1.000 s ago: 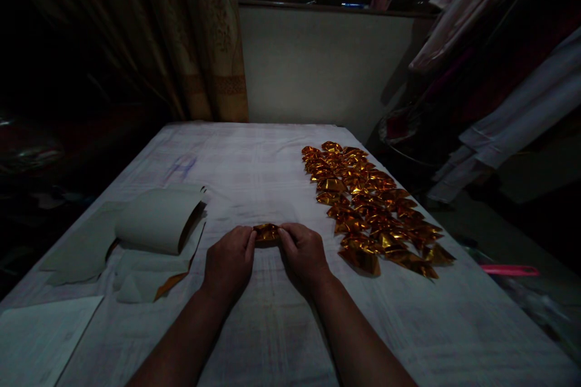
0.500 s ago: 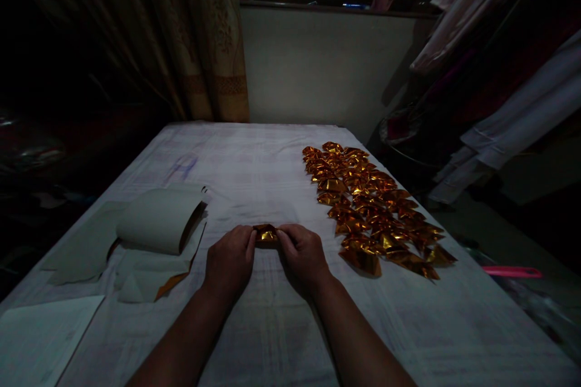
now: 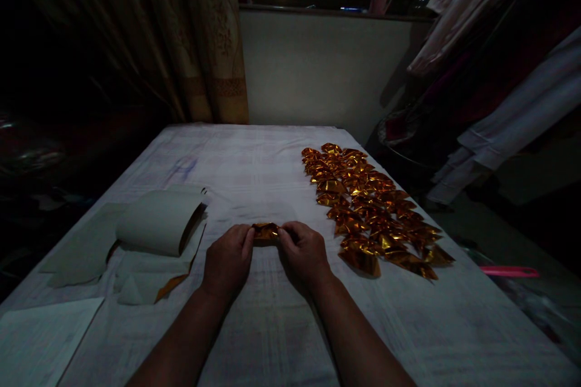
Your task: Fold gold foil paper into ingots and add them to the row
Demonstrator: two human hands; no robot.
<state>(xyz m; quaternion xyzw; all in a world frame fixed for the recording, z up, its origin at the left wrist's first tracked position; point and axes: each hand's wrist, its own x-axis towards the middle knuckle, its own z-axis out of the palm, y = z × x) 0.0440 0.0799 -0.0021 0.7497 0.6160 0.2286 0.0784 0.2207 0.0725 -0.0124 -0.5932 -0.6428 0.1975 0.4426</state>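
Note:
Between my two hands is a small folded piece of gold foil paper (image 3: 265, 233), shiny and boat-like in shape. My left hand (image 3: 228, 257) pinches its left end between thumb and fingers. At its right end, my right hand (image 3: 305, 253) is closed on it in the same way. Both hands are low over the cloth-covered table. To the right lie rows of folded gold foil pieces (image 3: 358, 196), close together. Left of my left hand are flat and curled sheets of foil-backed paper (image 3: 157, 221), grey-white side up, with a gold underside showing at one corner.
A pale checked cloth covers the table (image 3: 254, 163). A white sheet (image 3: 43, 335) lies at the near left corner. A pink handle (image 3: 511, 271) shows beyond the right edge. Clothes (image 3: 508, 112) hang at the right, and a curtain (image 3: 213, 42) at the back left.
The gold foil piece between my hands shows a wider, more open top now. My fingers have shifted slightly outward at its ends. The other papers lie as before.

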